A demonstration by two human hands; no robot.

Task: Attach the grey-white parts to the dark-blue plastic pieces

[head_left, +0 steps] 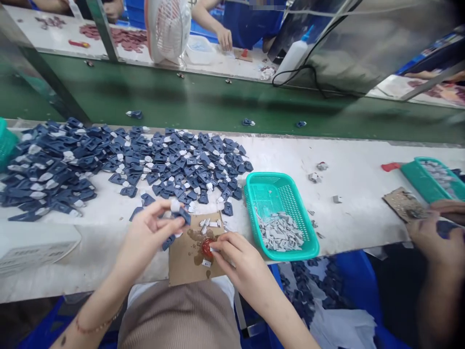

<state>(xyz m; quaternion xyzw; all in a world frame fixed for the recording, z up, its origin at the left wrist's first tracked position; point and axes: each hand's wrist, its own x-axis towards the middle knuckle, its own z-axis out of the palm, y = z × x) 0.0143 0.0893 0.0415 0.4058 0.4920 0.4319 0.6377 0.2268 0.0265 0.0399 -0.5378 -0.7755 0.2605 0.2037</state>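
Observation:
My left hand (150,235) pinches a dark blue piece (180,213) with a white tip, held above the left edge of a stained cardboard sheet (181,264). Over the sheet's right side, my right hand (236,254) has thumb and fingertips closed on a small light piece (212,248), beside a round red cap (207,247). Small grey-white pieces (209,223) lie at the top of the cardboard, and one more is below the cap. A green basket (313,242) with many grey pieces (281,232) stands to the right. A large pile of blue pieces (174,160) spreads behind my left hand.
Beyond the table, a green conveyor belt (203,104) carries several small pieces. At the right, another person's hands (432,237) work near a second basket (417,182). A blue bin (359,276) stands below the table edge. Across the belt are a fan (169,29) and a white bottle (293,57).

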